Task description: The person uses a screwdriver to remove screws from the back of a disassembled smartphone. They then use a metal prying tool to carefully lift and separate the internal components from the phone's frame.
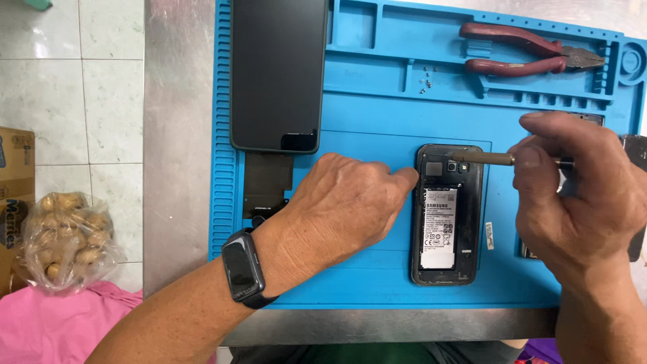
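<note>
The left hand [344, 209] is lying knuckles-up on the blue mat [377, 283], its forearm coming in from the near left corner and wearing a dark watch at the wrist. Its fingers are curling loosely, the fingertips pressing toward the right. The right hand [579, 202] is reaching in from the near right corner, thumb and forefinger pinching a slim tool, the other fingers folding beneath.

Screwdriver [482, 158] handle inside right hand [579, 195]; tiny screws [424, 83] indistinct.
</note>
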